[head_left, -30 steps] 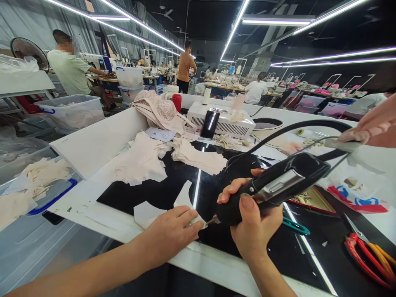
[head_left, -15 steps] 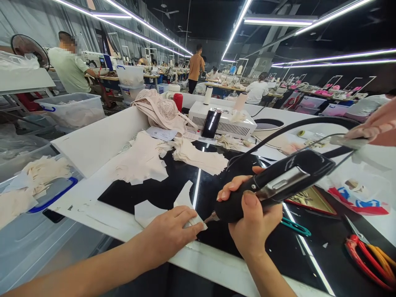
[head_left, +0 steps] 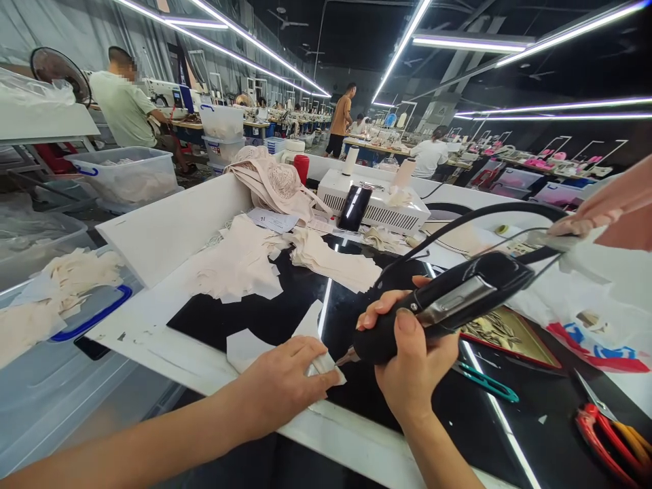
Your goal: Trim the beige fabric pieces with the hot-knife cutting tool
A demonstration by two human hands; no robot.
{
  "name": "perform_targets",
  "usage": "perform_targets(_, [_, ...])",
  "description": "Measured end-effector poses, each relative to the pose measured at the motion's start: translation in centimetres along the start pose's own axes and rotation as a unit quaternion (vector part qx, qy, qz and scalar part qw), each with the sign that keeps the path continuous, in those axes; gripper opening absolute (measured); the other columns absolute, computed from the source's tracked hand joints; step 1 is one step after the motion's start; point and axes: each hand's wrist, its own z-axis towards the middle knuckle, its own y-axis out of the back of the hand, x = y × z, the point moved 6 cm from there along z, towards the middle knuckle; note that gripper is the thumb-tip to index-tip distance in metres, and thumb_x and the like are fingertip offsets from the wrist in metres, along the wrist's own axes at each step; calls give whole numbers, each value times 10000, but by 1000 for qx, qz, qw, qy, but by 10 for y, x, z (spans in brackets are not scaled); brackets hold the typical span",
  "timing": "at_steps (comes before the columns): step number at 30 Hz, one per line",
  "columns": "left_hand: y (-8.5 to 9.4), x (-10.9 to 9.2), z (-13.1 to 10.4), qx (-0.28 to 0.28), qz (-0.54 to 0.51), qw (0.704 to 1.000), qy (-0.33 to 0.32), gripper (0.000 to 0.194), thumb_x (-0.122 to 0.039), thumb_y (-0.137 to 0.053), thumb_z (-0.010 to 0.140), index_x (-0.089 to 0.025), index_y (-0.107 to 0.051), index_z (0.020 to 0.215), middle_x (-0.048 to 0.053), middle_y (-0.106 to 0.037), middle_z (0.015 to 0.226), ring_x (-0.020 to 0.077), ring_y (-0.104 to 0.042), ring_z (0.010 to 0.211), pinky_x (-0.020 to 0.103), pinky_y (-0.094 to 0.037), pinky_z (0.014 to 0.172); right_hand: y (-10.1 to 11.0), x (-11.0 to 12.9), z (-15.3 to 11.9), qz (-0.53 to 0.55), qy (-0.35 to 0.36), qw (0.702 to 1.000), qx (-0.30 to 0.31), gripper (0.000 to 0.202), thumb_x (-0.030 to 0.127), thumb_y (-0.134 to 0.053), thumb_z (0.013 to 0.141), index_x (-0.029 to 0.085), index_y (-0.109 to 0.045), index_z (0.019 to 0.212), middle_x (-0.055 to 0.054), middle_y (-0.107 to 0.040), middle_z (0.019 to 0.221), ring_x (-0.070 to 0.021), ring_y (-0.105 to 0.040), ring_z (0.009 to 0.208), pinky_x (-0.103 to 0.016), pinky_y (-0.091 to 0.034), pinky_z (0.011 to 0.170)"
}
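Note:
My left hand (head_left: 293,373) is closed on a small white fabric piece (head_left: 327,372), pressing it at the black mat's front edge. Part of the fabric sticks up behind the fingers, and another flap (head_left: 246,348) lies to their left. My right hand (head_left: 412,346) grips a fat black handheld tool (head_left: 458,299) with a silver lever and a thick cable. Its narrow metal tip (head_left: 349,356) points left, at the fabric's corner by my left fingertips. Whether tip and fabric touch, I cannot tell. Stacks of cut cream fabric (head_left: 244,261) lie behind on the mat.
Red-handled scissors (head_left: 608,435), a teal thread snipper (head_left: 489,382) and a tray of small pieces (head_left: 534,339) lie to the right. A white vented box (head_left: 374,200) with a leaning phone (head_left: 355,208) stands behind. Clear bins (head_left: 122,176) are on the left; several people sit or stand beyond.
The view has shifted slightly, so most things appear a little further right. Both hands keep their grips, and the tool's tip stays near the fabric corner.

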Motion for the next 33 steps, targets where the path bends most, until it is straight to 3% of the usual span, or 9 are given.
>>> perform_targets(10, [-8,3,-7,18,-1,1000,0,375,-236,-733,979,-242,-638,1342,199,-639,1376,335,-652,1307,525,-577,1086,-6,-1,8,8,3,1000,-16,416,342,-780,852,248,-580,1203,52,-653,759,-129,-590,542,-293,-557,521])
perform_targets(24, [-9,3,-8,14,-4,1000,9,376,-299,-728,999,-258,-634,1361,191,-646,1412,329,-636,1345,537,-573,1094,-9,-10,7,-5,-15,1000,-11,393,325,-779,861,248,-554,1174,57,-663,777,-136,-612,542,-311,-561,543])
perform_targets(33, [2,26,-7,54,-25,998,3,367,-351,-640,1055,-197,-629,1388,142,-655,1433,303,-641,1334,502,-534,1142,-10,-7,5,-2,-6,1000,-7,416,322,-793,854,251,-553,1186,57,-664,775,-135,-610,548,-309,-557,559])
